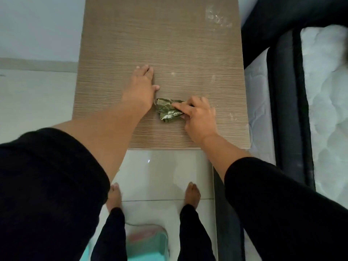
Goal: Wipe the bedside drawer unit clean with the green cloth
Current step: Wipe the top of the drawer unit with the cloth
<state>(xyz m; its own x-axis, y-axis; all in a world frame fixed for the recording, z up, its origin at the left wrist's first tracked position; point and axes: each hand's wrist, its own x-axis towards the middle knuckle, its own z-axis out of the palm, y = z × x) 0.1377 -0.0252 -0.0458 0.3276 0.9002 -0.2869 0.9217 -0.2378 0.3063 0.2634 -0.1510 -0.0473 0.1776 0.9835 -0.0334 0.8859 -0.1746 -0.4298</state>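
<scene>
A: Where is the crumpled green cloth lying?

B: On the wood-grain brown top of the bedside drawer unit, near its front edge. Your right hand is pinching it, fingers curled over the fabric.

A: And your left hand?

B: It is lying flat and relaxed on the top, just beside the cloth. White dusty smudges are showing at the far right corner.

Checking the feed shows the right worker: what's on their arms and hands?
Both arms wear black sleeves pushed up toward the elbows, forearms bare. The left hand and right hand are bare: no gloves, and no rings, watch or markings visible.
</scene>
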